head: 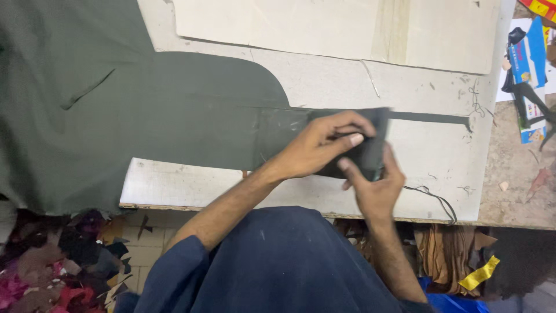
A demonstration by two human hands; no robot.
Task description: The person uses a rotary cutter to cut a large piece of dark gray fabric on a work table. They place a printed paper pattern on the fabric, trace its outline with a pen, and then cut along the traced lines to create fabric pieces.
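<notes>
A large dark green cloth (133,110) lies spread over the white worktable (191,182), and a narrow dark strip (428,117) runs from it to the right. My left hand (321,145) and my right hand (373,185) both grip a dark folded piece of cloth (368,152) at the end of the green cloth. The left hand's fingers curl over its top. From below, the right hand pinches its lower edge, thumb up against it. The picture is blurred around the hands.
A pale cardboard pattern sheet (324,29) lies at the back of the table. Printed paper and dark straps (527,81) sit at the right. Loose threads (434,197) trail near the front edge. Coloured fabric scraps (52,266) cover the floor at left, and a yellow strip (479,273) lies at right.
</notes>
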